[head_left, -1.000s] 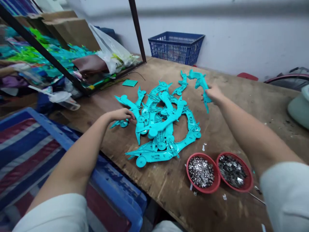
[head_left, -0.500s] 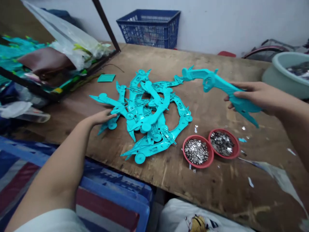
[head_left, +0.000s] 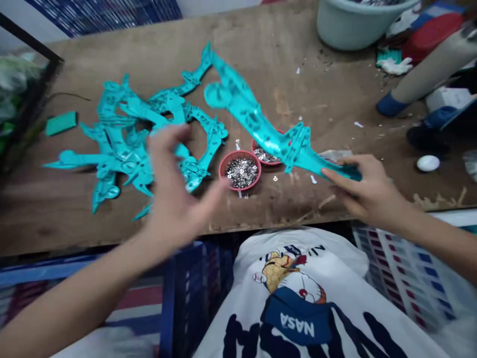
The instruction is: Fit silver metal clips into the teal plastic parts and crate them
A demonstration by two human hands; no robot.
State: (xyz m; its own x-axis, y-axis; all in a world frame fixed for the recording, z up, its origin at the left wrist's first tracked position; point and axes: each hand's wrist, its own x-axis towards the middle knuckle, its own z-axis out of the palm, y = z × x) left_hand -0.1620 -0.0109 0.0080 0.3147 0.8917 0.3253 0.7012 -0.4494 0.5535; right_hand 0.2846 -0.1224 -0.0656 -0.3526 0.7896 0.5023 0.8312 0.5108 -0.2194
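Note:
My right hand (head_left: 367, 186) grips one end of a long turquoise plastic part (head_left: 257, 117), bent in the middle, with a round disc near its far end. The part is held up over the table, tilted, its ribbed underside showing. My left hand (head_left: 177, 194) is in the air with thumb and fingers spread, blurred by motion, holding nothing. Behind it lies a tangled pile of similar turquoise parts (head_left: 119, 144), partly hidden by the hand. A red bowl (head_left: 240, 171) of small shiny metal pieces stands near the left thumb. The held part covers some of a second red bowl (head_left: 266, 151).
A turquoise block (head_left: 61, 123) lies at the left on the wooden table (head_left: 261, 40). Toward the back right stands a pale green tub (head_left: 357, 25). A grey cylinder with a blue end (head_left: 425, 74) and a white ball (head_left: 428, 163) are at the right. Loose metal bits are scattered about.
The view has swung right and down. My left hand has left the pile and risen with its fingers spread. My right hand has turned the turquoise part over and brought it nearer.

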